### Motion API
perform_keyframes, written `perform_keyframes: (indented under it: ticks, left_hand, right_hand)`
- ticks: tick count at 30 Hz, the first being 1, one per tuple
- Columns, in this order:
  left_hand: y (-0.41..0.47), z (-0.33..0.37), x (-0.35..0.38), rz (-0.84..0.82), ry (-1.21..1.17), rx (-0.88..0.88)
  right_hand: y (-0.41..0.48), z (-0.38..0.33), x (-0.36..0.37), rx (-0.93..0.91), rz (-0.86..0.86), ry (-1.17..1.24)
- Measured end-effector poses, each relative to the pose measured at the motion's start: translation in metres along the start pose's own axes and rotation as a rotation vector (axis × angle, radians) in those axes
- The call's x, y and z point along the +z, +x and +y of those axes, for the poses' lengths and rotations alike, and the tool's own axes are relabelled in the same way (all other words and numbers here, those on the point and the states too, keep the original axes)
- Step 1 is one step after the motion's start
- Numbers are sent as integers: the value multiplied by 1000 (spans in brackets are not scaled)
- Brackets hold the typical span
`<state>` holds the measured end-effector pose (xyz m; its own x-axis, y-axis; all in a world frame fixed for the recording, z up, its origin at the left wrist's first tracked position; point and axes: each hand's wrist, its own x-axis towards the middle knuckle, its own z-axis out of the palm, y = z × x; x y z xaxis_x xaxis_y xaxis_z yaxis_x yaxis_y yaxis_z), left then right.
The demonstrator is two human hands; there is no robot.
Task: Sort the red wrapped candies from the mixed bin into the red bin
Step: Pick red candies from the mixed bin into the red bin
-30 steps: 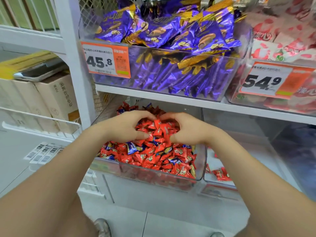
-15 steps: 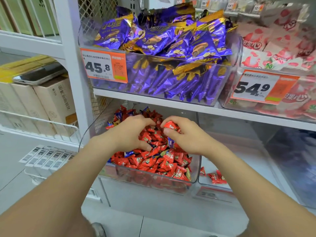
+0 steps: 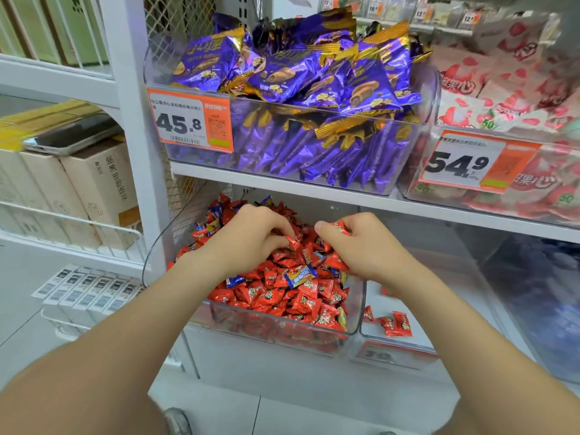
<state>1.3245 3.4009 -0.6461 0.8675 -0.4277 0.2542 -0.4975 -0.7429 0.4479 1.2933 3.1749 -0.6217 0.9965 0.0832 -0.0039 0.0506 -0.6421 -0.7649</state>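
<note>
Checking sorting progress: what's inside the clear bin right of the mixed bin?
The bin holds three red candies near its front left corner; another red bit shows beside the right forearm. The forearm covers part of the floor, so more may lie hidden.

Both bare forearms stretched forward, left hand palm down, fingers curled, thumb and fingertips nipping a red candy, right hand just beside it, thumb and forefinger pinching a second red candy

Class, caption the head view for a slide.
Over the mixed bin, left hand and right hand each pinch a red candy; loose candies lie in the next bin.
</note>
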Motion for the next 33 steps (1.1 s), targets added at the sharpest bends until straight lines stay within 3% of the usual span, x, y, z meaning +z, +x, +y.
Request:
perform_keyframes:
  ticks: [2,6,13,17,21,26,29,33]
  left_hand:
    - [-8,9,-5,49,-132,-68]
    - [-22,30,-12,67,-396,-140]
    - [-25,94,7,-22,-618,-52]
    - [-8,126,34,-27,-526,72]
    - [14,148,62,-30,-334,194]
    - [29,153,83,-160,-82,302]
    - [20,146,66,-57,-106,257]
    - [0,107,33,43,-105,42]
  right_hand:
    - [-8,-2,-7,-25,12,-102]
    - [-25,4,-36,70,21,-78]
    - [-39,72,-74,242,-137,-330]
    - [-51,108,-95,265,-210,-174]
    - [-65,124,-111,284,-61,-178]
    - [-83,115,-116,180,89,-272]
    - [-83,102,-105,61,136,-277]
    - [-79,69,-74,-128,183,-269]
